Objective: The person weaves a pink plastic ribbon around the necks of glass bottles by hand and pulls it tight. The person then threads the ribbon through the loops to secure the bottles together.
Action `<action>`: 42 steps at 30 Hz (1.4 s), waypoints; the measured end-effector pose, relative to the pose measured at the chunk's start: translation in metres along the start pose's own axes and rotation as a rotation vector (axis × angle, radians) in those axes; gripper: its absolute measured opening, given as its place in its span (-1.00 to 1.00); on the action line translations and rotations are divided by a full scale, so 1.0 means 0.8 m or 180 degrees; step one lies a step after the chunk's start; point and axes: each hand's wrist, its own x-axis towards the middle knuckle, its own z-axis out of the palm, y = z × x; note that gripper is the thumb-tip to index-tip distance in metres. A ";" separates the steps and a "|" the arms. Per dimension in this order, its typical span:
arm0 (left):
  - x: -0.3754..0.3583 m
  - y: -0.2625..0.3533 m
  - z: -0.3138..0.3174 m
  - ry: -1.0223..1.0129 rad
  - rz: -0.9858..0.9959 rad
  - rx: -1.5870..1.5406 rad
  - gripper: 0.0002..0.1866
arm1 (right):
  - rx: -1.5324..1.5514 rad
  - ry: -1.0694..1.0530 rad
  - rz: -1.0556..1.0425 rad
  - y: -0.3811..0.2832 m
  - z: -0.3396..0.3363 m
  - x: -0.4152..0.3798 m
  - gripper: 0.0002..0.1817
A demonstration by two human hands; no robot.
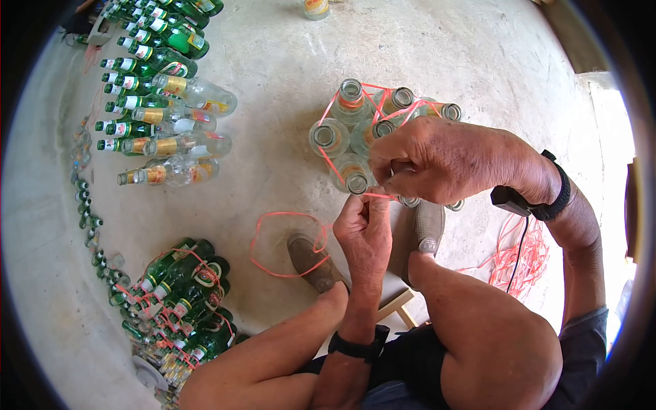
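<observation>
A cluster of several clear glass bottles point(330, 139) stands upright on the floor in front of me, with red plastic string point(331, 166) running around and between the necks. At the near side of the cluster, my left hand point(367, 231) is closed, thumb and fingertips pinching the string beside a bottle mouth. My right hand point(444, 158) reaches over the right-hand bottles and hides some of them. Its fingers are curled together close to the left fingertips, on the same string, though the grip is partly hidden.
Green bottles point(181, 41) and clear bottles point(195, 143) lie in rows at left. Tied green bottles point(181, 273) sit at lower left. A string loop point(254, 239) circles near my left shoe point(311, 260); a string tangle point(523, 256) lies at right. Another bottle point(316, 8) stands at the top.
</observation>
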 end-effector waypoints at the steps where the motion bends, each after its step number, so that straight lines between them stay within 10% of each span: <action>1: -0.001 -0.001 -0.001 -0.0010 -0.0073 -0.0008 -0.70 | -0.0001 -0.0042 0.0126 -0.001 -0.001 0.000 -0.82; 42: -0.002 0.008 0.004 -0.0047 -0.0412 -0.0580 -0.82 | -0.1206 0.0757 -0.0617 0.034 -0.037 0.003 -0.90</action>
